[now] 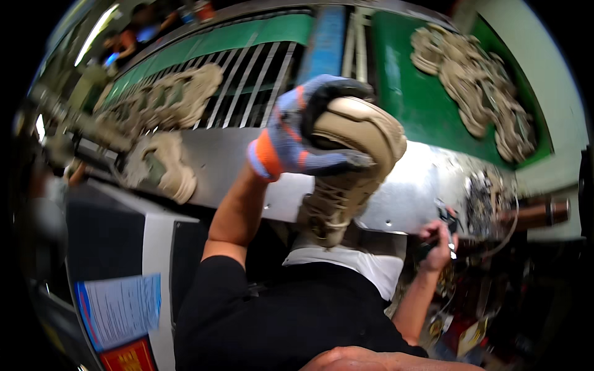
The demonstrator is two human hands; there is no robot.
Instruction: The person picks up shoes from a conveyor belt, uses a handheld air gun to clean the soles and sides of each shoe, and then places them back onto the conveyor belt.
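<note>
My left hand, in a grey-blue knit glove with orange bands and dark coated fingers, is closed around a tan lace-up shoe. The shoe hangs tilted over the metal ledge, its rounded end up and to the right and its laced part lower down. At the ledge's right end, my bare right hand is closed on a small dark hand tool with shiny metal parts. Blur and fingers hide the tool's exact kind. The two hands are well apart.
Several tan shoes stand on the roller conveyor at left; another shoe is on the ledge. More shoes lie on the green belt at right. Small loose pieces are heaped at the ledge's right. Other people work far left.
</note>
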